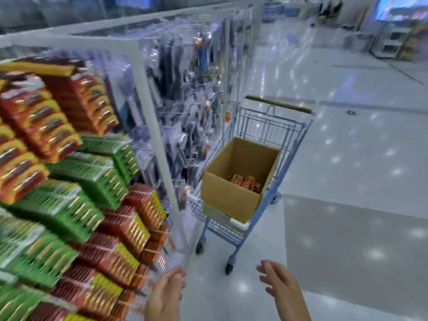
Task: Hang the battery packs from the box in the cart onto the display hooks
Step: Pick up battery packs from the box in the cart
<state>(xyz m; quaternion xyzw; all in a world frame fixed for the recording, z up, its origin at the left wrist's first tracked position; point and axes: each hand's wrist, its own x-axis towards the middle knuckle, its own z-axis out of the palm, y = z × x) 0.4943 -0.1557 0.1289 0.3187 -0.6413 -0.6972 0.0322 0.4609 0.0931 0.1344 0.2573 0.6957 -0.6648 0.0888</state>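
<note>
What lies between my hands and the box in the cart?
Head view: bare floor, then the near wire end and wheels of the cart, separate the left hand and right hand from the box.

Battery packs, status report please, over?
Left hand, right hand open, empty. Battery packs in cardboard box in cart. Nothing blocking the way.

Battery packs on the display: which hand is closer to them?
Left. The left hand is open just right of the lower packs; the right hand, also open, is farther right over the floor.
</note>
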